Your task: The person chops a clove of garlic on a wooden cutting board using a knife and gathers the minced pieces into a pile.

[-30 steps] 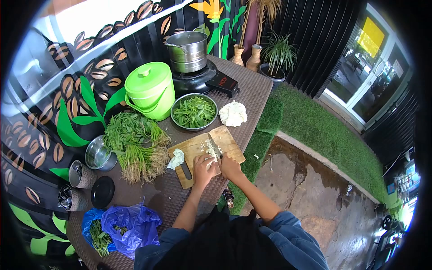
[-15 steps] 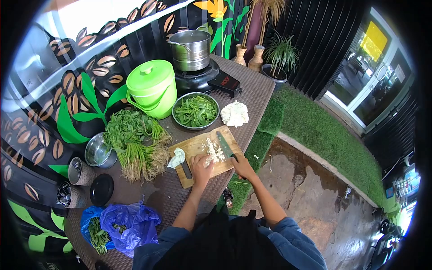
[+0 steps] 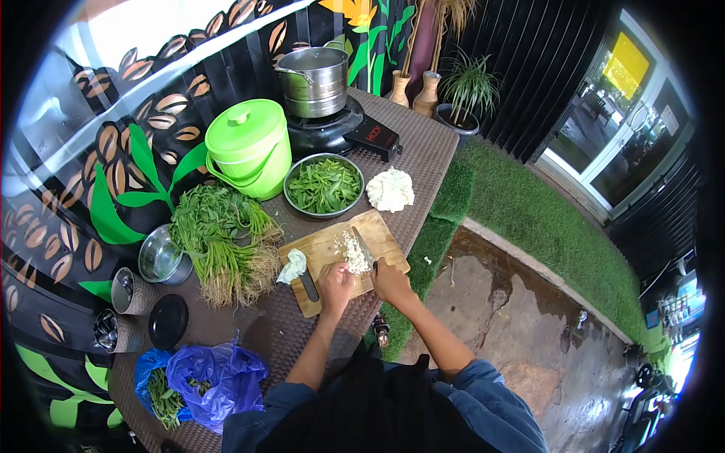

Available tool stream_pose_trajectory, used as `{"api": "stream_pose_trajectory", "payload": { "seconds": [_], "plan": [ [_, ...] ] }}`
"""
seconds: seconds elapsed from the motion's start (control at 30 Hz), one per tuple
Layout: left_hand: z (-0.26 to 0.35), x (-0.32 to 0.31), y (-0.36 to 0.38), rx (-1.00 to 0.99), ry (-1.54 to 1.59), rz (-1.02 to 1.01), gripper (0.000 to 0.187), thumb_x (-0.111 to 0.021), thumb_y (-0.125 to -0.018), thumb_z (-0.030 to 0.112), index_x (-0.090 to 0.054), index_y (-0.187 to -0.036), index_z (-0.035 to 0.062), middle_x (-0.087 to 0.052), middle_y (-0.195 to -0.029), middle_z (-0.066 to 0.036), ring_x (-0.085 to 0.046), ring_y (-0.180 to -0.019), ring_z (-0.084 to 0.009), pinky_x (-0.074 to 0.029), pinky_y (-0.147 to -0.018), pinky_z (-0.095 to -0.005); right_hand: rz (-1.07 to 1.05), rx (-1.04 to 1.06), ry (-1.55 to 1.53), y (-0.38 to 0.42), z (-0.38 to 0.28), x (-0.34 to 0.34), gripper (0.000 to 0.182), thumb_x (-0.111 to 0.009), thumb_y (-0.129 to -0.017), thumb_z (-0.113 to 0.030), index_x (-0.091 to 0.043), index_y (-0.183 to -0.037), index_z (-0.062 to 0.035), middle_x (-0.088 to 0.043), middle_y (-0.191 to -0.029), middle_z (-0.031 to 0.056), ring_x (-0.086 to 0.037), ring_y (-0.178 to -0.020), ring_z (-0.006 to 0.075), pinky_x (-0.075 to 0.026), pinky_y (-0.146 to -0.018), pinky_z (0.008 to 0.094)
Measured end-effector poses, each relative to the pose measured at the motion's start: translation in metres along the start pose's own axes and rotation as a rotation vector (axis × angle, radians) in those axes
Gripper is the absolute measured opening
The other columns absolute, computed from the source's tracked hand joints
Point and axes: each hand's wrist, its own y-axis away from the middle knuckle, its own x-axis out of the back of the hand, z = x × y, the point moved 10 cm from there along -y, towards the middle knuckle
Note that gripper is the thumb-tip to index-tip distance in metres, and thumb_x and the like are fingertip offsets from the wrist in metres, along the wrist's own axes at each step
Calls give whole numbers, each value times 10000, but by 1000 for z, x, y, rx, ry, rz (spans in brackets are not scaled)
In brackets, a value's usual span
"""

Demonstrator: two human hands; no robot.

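My right hand [image 3: 393,284] is wrapped round the dark handle of a kitchen knife [image 3: 363,246]. Its blade lies along the right side of a pile of finely chopped white pieces [image 3: 353,251], perhaps garlic. Both rest on a wooden cutting board [image 3: 387,234] with a slot handle at its near left corner. At the pile's near edge is my left hand [image 3: 336,287], its fingers curled together; whether anything is between them is hidden. A crumpled pale cloth or wrap [image 3: 292,266] sits on the board's left edge.
Beyond the board stand a bowl of cut greens [image 3: 326,186], a white crumpled bundle [image 3: 391,189], a green lidded bucket [image 3: 251,151] and a steel pot [image 3: 314,83] on a stove. Leafy bunches with roots [image 3: 226,241], a metal bowl [image 3: 164,255] and blue bags [image 3: 219,385] lie left.
My right hand and the knife have shifted left, bringing the blade against the chopped pieces. My left hand's fingers have curled in from a flatter pose. The view has shifted slightly.
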Motion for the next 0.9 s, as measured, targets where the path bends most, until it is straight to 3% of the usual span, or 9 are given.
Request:
{"api": "stream_pose_trajectory", "payload": {
  "seconds": [0.17, 0.23, 0.53, 0.7, 0.9],
  "plan": [
    [-1, 0, 1, -9, 35, -11, 194, -624, -699, -49, -640, -882, 13, -631, -790, -113, -599, -689, -236, -485, -632, -319, -24, 8, 45, 18, -6, -13, 317, -455, -909, -299, -426, -1012, 0, -598, -916, 319, -617, -757, 467, -503, -679, 522],
    [4, 4, -1, -20, 10, -9, 193, -617, -702, -51, -640, -883, 10, -634, -798, -116, -598, -689, -240, -485, -634, -323, 40, -93, -19, 28, 1, -25, 324, -446, -922, -305, -416, -1020, 2, -597, -909, 320, -616, -759, 467, -511, -662, 507],
    [10, 0, 1, -55, 13, -63, 188, -608, -702, -48, -637, -877, 11, -599, -756, -110, -578, -729, -254, -471, -656, -337, -12, 24, 64, 9, -6, -11, 301, -435, -924, -276, -414, -1023, 7, -624, -830, 287, -632, -792, 437, -508, -693, 510],
    [23, 2, -2, -172, -28, -72, 141, -571, -648, -59, -544, -751, 33, -549, -810, -111, -512, -823, -311, -412, -732, -395, 18, -84, 51, 22, -5, -33, 294, -439, -913, -250, -424, -1039, 15, -623, -863, 294, -631, -815, 436, -510, -707, 500],
    [21, -2, -1, -121, -258, -76, 270, -548, -594, -49, -468, -821, 75, -465, -859, -104, -459, -883, -317, -348, -790, -421, -71, 89, 51, -16, 8, -4, 343, -438, -917, -298, -447, -1076, 6, -623, -900, 275, -612, -851, 442, -479, -735, 528]
  ]
}}
